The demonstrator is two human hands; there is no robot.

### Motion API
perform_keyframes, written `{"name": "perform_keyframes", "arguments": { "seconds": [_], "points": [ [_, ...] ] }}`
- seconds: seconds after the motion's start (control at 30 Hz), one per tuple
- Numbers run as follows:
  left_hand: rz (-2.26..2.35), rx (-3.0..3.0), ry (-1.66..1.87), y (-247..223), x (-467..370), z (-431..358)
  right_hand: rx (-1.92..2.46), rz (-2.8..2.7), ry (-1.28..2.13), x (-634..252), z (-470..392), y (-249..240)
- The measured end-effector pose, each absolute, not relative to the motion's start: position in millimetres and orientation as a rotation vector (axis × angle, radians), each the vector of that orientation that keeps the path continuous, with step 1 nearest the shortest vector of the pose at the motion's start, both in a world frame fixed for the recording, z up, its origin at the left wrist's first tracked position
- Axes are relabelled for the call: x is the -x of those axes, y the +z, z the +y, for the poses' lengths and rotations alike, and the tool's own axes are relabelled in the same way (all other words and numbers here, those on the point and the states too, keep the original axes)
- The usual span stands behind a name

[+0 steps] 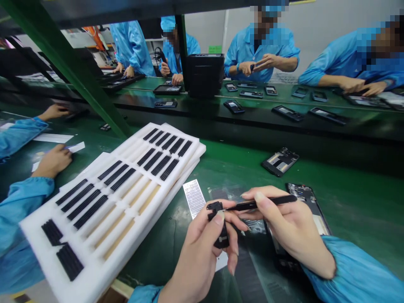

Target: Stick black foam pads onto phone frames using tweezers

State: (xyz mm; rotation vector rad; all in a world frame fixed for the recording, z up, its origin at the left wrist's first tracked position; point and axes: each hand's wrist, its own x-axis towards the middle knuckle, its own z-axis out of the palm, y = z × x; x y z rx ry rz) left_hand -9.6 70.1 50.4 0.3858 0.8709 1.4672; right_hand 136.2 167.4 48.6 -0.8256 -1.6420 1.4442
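Note:
Low in the middle, my left hand (202,248) pinches a small black plastic phone part (223,239) between thumb and fingers. My right hand (284,223) grips black tweezers (252,205), their tips pointing left and meeting the upper end of that part. Whether the tips hold anything is too small to tell. Behind my left hand lies a white sheet with rows of small dark marks (194,195). An opened phone body (311,200) lies partly hidden under my right hand. Clear plastic film (225,192) rests on the table between them.
On the left, stacked white foam trays (120,202) carry rows of black strips. Another opened phone (280,161) lies farther back. A co-worker's hands (52,162) are at the left edge. Across the raised ledge, several people in blue handle phones. A green post (72,71) slants down at left.

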Motion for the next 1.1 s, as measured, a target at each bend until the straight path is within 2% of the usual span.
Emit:
{"name": "perform_keyframes", "arguments": {
  "seconds": [0.17, 0.33, 0.4, 0.5, 0.57, 0.67, 0.87, 1.1],
  "points": [
    [0.91, -0.316, 1.529, 46, 9, 72, 0.823, -1.778, 1.26, -141, 170, 49],
    [1.282, -0.397, 1.678, 32, 29, 77, 0.973, -1.476, 1.423, -149, 228, 26],
    [1.626, -0.906, 1.443, 24, 39, 85, 1.054, -1.459, 1.515, -152, 250, 7],
    [1.87, -1.812, 0.741, 12, 45, 104, 1.109, -1.495, 1.626, -152, 263, -20],
    [1.854, -2.061, 0.46, 5, 43, 120, 1.112, -1.544, 1.64, -150, 262, -30],
    [1.832, -2.197, 0.224, -5, 36, 137, 1.096, -1.625, 1.603, -146, 257, -33],
    [1.832, -2.292, 0.005, -11, 34, 141, 1.071, -1.73, 1.526, -144, 256, -33],
    [1.792, -2.149, 0.161, -11, 36, 142, 1.05, -1.79, 1.522, -145, 254, -40]
  ]
}}
